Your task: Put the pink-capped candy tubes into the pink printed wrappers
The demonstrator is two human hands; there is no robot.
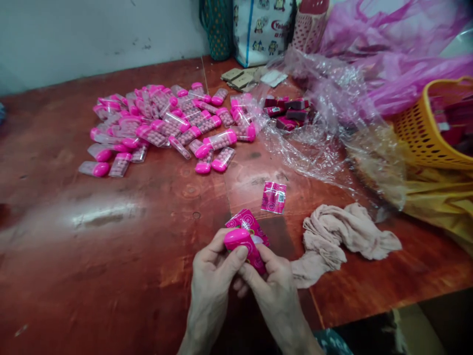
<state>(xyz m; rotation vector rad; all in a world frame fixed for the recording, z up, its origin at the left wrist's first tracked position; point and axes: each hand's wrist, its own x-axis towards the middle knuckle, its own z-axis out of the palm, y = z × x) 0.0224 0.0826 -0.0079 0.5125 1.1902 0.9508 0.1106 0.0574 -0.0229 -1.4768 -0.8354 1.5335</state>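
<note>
Both my hands are closed on one small pink-capped container [238, 238] above the table's near part. My left hand [214, 276] grips its left side, thumb on the front. On its lower right, my right hand [271, 281] pinches a pink printed label around the body. Just behind the fingers lie several pink printed labels [247, 222], partly hidden by the container. A single label [274, 197] lies flat a little farther back. Farther left is a pile of clear containers [158, 118] with pink caps and small round pellets inside.
On the red table [111, 256], a crumpled beige cloth [332, 236] lies right of my hands. Clear plastic [314, 143] surrounds dark red packs [288, 111]. A yellow basket [421, 123] and pink bags [399, 74] stand at right, a white printed bag [258, 34] at the back.
</note>
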